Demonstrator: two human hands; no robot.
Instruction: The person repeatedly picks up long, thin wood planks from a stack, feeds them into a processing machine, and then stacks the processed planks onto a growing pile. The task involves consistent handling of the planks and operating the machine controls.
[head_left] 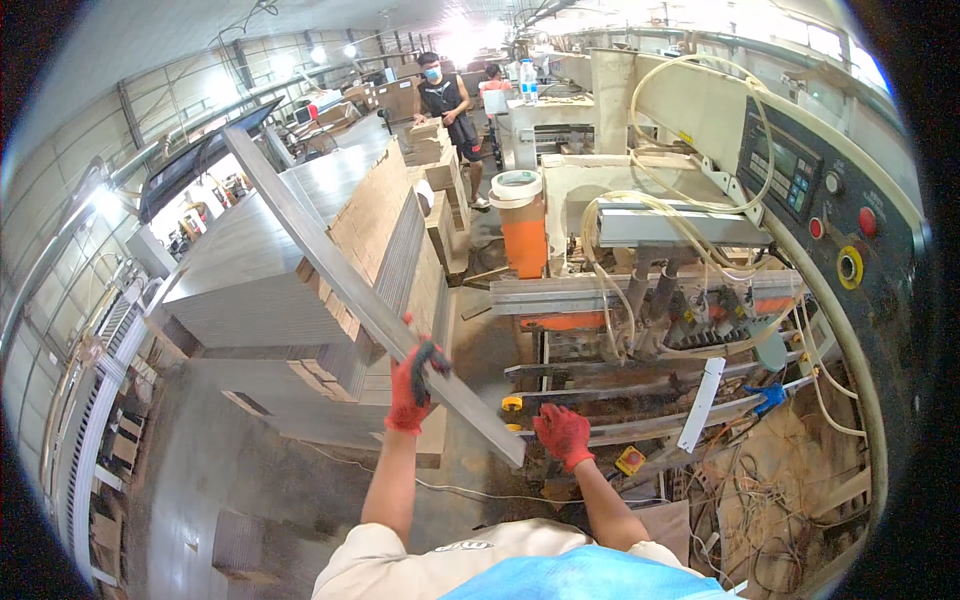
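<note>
My left hand [413,385], in a red glove with a dark palm, is wrapped around a long, narrow grey board [335,262]. The board slants from the upper left, over a stack of panels, down to its lower end between my hands. My right hand [563,436], also red-gloved, is curled with its back showing, close to the front rails [660,408] of a machine. Its palm side is hidden, so anything inside it does not show. The board's lower end lies left of my right hand, apart from it.
Large stacks of grey-faced panels [250,325] stand at left. The machine carries hoses, a control panel [785,165] and a yellow-ringed button [850,267]. An orange bucket [524,240] stands beyond. Cables and dust cover the floor at right. A masked person [440,98] stands farther back.
</note>
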